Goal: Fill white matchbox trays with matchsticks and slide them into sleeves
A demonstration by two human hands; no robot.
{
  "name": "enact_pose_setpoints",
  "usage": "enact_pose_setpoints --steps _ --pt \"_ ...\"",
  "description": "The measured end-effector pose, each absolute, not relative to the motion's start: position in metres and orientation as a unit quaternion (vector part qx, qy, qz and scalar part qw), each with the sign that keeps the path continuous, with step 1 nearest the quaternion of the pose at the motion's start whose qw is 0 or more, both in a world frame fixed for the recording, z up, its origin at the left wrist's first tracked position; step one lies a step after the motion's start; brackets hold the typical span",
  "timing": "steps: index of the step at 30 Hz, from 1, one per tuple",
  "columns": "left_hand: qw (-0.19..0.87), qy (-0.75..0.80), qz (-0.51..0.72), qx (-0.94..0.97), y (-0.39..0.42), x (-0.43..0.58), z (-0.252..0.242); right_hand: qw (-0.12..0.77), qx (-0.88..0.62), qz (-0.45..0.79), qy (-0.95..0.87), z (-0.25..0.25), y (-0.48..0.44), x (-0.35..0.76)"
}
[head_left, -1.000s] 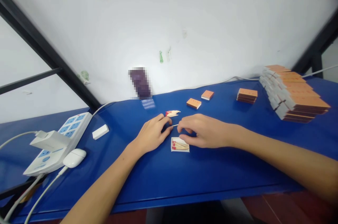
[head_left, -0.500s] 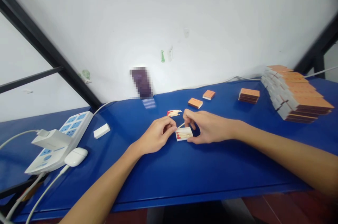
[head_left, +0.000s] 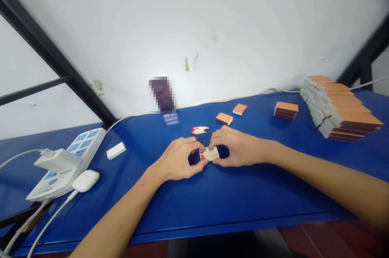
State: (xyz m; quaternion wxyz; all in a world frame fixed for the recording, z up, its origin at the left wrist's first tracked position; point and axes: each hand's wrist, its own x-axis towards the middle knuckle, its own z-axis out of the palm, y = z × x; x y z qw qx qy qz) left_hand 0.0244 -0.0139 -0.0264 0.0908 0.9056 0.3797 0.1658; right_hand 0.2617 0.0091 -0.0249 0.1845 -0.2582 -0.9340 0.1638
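Between my two hands, on the blue table, is a small white matchbox tray point(head_left: 214, 151) with several red-tipped matches point(head_left: 208, 155) lying in it. My left hand point(head_left: 184, 157) grips the tray's left end, thumb at the near side and fingers at the far side. My right hand point(head_left: 233, 146) has its thumb and fingers around the right end of the same tray. Just beyond the hands lies a loose pile of matches point(head_left: 199, 130), red heads to the left. Two orange matchboxes point(head_left: 224, 118) rest farther back.
A small stack of matchboxes point(head_left: 285, 110) and a large one point(head_left: 349, 108) stand at the right. At the left are a power strip point(head_left: 86, 143) with a charger point(head_left: 59, 163), a white earbud case point(head_left: 86, 180) and a white block point(head_left: 116, 151). A wall rises behind the table point(head_left: 194, 201).
The match held between my hands over the tray is now down in it. My left fingers have moved onto the tray's left end, and my right fingers have closed in on it.
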Motion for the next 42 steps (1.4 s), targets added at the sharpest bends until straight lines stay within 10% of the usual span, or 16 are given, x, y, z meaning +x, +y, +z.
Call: enact_pose_setpoints --steps 42 --pt "0.083 0.374 0.181 0.906 -0.0089 0.0212 -0.0285 0.156 -0.242 0.008 -0.958 -0.0295 0.003 0.2544"
